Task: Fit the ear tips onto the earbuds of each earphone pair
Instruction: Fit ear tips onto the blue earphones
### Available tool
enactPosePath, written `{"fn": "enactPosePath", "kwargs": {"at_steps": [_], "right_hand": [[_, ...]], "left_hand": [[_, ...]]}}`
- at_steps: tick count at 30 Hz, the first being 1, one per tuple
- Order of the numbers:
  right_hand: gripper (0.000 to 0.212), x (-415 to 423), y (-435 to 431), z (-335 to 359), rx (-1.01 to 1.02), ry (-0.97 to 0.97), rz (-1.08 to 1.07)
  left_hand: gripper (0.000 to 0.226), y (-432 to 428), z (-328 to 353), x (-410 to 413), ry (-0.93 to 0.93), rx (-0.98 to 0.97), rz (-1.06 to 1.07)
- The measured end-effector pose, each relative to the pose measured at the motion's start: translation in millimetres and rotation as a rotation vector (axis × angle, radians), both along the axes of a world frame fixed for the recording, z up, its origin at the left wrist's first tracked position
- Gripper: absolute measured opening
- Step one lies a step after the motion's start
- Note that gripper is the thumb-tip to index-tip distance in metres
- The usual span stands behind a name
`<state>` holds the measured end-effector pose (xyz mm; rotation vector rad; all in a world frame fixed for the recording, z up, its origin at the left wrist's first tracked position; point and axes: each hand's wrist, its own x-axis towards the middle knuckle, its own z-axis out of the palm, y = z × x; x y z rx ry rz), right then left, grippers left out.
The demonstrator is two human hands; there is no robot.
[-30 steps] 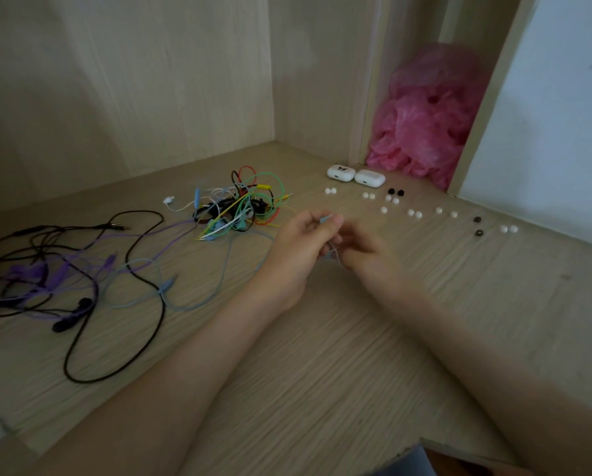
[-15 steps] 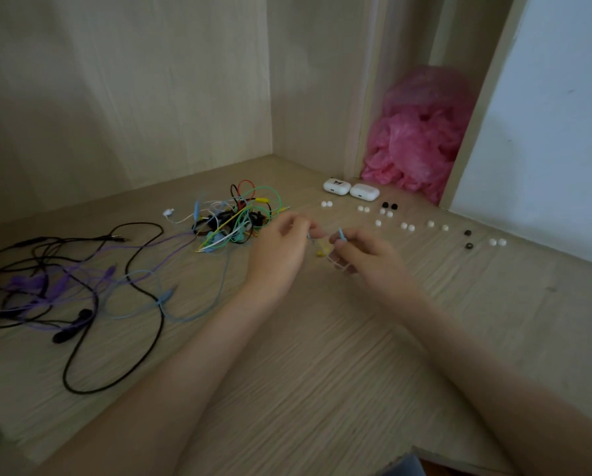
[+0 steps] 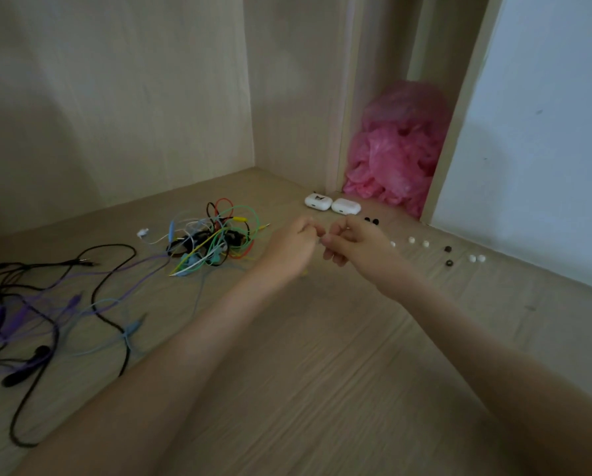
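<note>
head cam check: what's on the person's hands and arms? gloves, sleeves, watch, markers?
Nothing worn shows. On the left hand and right hand no gloves, tape or markers. The left forearm and right forearm show no sleeve or cuff down to the frame's bottom edge, no watch or band at either wrist. The picture is blurred: a thin ring cannot be ruled out.

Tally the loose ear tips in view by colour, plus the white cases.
White ear tips: 5
Black ear tips: 4
White cases: 2
Total: 11; the right hand may hide more.
</note>
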<state>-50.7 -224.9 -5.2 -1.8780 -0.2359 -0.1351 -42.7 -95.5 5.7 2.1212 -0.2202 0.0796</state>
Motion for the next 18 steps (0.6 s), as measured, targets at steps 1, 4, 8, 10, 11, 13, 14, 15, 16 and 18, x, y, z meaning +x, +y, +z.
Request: {"fn": "enactPosePath", "kwargs": {"at_steps": [1,4,8,10,11,13,14,15,16,18], "right_hand": [[0.012,4,-2,1,0.011,-0.017,0.009],[0.011,13,-7,-2,0.023,-0.019,0.112],[0.029,41,-23,-22,-0.303,-0.078,-0.192],[0.030,55,-36,-35,-0.719,-0.089,-0.428],[0.030,60,-42,-40,-0.876,-0.063,-0.459],[0.033,64,-47,-46,-1.027,-0.038,-0.444],[0.033,65,-47,-47,-1.055,-0.060,-0.446],[0.031,66,-46,-48,-1.070,-0.091,-0.461],[0.028,66,-45,-47,-1.081,-0.121,-0.478],[0.025,67,-44,-48,-1.120,-0.168,-0.488]], "left_hand": [[0.023,-1,-1,2,0.006,0.013,-0.011],[0.028,0,-10,6,-0.030,-0.023,-0.085],[0.021,7,-14,12,0.062,-0.209,-0.016],[0.022,10,-16,13,0.112,-0.254,0.018],[0.022,12,-16,12,0.137,-0.287,0.030],[0.018,14,-17,7,0.202,-0.354,0.040],[0.016,17,-17,4,0.231,-0.392,0.045],[0.016,18,-17,2,0.253,-0.426,0.046],[0.016,19,-16,-1,0.267,-0.448,0.049],[0.020,23,-16,-6,0.277,-0.472,0.059]]}}
